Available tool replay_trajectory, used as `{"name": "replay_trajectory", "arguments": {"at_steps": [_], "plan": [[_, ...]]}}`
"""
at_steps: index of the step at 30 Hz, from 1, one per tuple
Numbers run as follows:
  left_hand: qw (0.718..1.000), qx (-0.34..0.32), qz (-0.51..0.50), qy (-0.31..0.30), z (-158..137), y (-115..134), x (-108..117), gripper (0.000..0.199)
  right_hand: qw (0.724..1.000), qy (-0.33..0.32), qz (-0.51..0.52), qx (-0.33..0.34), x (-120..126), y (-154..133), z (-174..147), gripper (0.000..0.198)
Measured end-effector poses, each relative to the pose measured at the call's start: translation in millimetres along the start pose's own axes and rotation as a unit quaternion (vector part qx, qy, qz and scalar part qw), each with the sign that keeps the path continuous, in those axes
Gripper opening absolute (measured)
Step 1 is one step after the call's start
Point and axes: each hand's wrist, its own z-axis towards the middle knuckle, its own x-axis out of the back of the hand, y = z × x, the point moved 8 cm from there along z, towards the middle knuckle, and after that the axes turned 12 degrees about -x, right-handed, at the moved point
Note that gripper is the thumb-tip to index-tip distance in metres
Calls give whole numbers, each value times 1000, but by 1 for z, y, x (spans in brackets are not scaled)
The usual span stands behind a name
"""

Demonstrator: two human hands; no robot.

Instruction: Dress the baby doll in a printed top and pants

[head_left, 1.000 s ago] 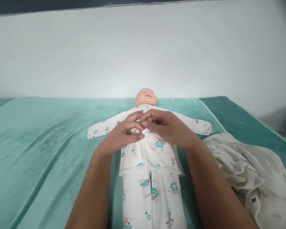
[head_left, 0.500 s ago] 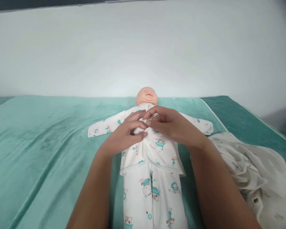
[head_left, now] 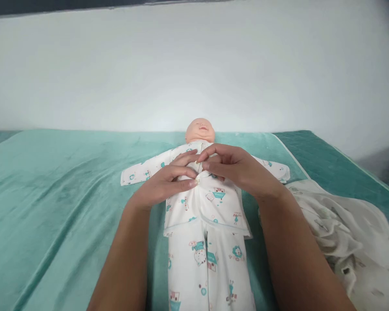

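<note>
A baby doll lies on its back, dressed in a white printed shirt and matching trousers. Both sleeves stretch out to the sides. On the chest, my left hand holds the shirt's front edge, its thumb below and its fingers above. My right hand pinches the same front opening with thumb and index finger, close to a small pale button. My fingertips partly hide the cloth between them.
Under the doll a light green sheet covers the surface, with folds at the left. A crumpled white cloth lies to the right, beside my right forearm. A white wall rises behind the doll's head.
My fingers have shifted slightly at the shirt's front. My right fingertips have moved a little to the right, and the small button shows more clearly.
</note>
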Motion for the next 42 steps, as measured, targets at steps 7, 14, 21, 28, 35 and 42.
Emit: {"name": "replay_trajectory", "arguments": {"at_steps": [7, 14, 21, 28, 35, 42], "plan": [[999, -12, -7, 32, 3, 3, 0, 21, 1000, -5, 11, 6, -4, -1, 1, 11], [924, 41, -98, 367, -17, -24, 43, 23, 958, 285, 7, -28, 48, 10, -3, 16], [804, 140, 107, 569, -62, -48, 78, 20, 851, 483, -204, -24, 78, 14, -13, 14], [878, 87, 306, 357, -19, -37, 56, 21, 928, 332, -167, -18, 51, 35, 18, 30], [873, 133, 379, 277, -10, -52, 54, 29, 917, 349, -183, -58, 63, 50, 21, 42], [841, 184, 450, 238, -9, -58, 59, 34, 898, 367, -233, -62, 76, 64, 24, 57]]}}
